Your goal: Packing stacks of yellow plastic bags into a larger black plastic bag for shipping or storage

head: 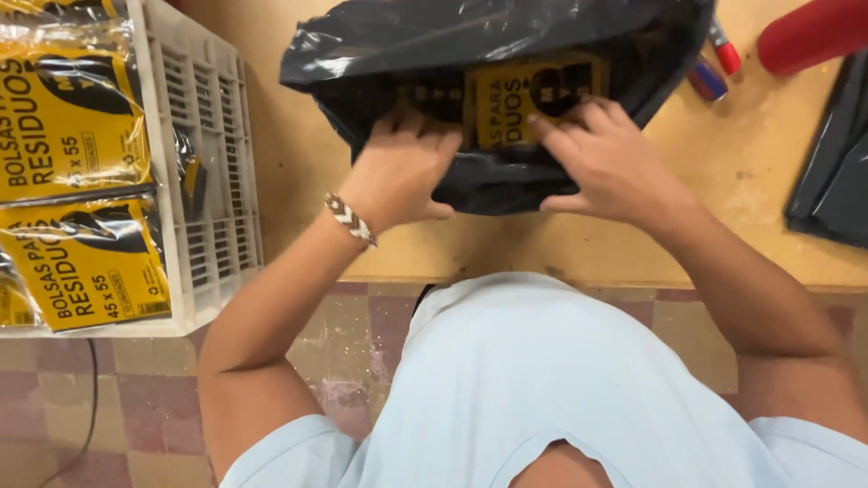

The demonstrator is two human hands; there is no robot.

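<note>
Black plastic, glossy and crumpled, lies under both hands: a bag [488, 99] spread at the near edge of a wooden table [723, 172]. The left hand [402, 172] presses down on the bag with fingers curled flat against the film, not pinching it. The right hand [606, 158] rests just beside it, fingers spread, their tips touching a yellow label [520, 104] that shows through the plastic. A woven bracelet [350, 219] circles the left wrist. Left of the table stands a pale plastic crate [212, 154], holding clear packets [68, 126] with yellow labels and black folded contents. At the table's far right lie two markers [714, 63], a red rounded object [814, 32] and another black plastic sheet [836, 172], well apart from the hands. Below, a light blue shirt [533, 380] and a chequered tile floor [136, 407].
</note>
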